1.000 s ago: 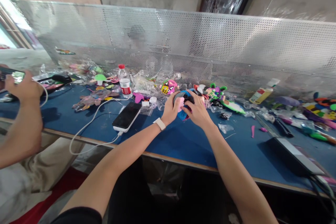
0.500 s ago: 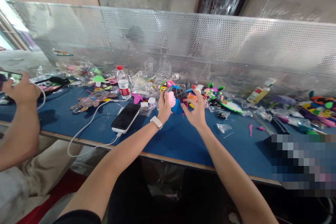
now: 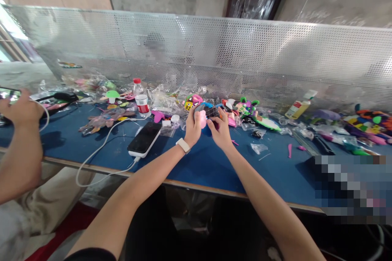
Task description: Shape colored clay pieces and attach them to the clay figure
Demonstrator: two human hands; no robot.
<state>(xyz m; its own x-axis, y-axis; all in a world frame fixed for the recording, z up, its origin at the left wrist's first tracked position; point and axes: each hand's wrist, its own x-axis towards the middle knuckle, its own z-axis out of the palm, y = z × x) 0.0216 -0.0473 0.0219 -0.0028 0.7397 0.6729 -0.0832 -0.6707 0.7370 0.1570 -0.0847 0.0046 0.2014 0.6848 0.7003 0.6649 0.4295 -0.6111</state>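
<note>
Both of my hands meet over the blue table [image 3: 208, 163] on a soft colourful toy figure [image 3: 207, 114] with pink, blue and black checked parts. My left hand [image 3: 193, 127], with a white watch at the wrist, is closed around its left side, thumb on the pink part. My right hand [image 3: 219, 130] pinches its right side with bent fingers. The toy is held a little above the table top, in front of a heap of similar bright figures [image 3: 248, 108] and clear plastic bags [image 3: 167, 100].
A black phone on a white power bank [image 3: 143, 139] with a white cable lies left of my hands. A small water bottle [image 3: 141, 98] stands behind it. A perforated metal screen [image 3: 214, 53] closes the back. Another person's hand [image 3: 18, 110] holds a phone at far left.
My hands lifted the toy off the table and drew it slightly nearer. My right hand opened half a second ago and has now closed on the toy again.
</note>
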